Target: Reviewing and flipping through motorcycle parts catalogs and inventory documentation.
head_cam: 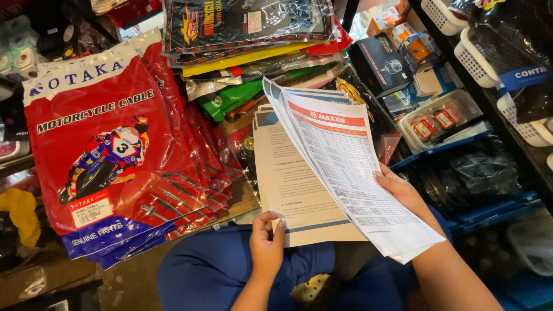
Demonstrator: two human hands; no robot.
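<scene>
The right hand (403, 193) is mostly hidden behind the lifted sheets (345, 167), which also cover much of the lower page (291, 184), while the white baskets (478, 57) at upper right and the black packet (247, 23) at top centre run off the frame's edge.

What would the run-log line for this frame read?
left hand: pinching lower edge of text sheet | right hand: holding table sheets lifted | nearby: red cable packets stacked at left
</scene>
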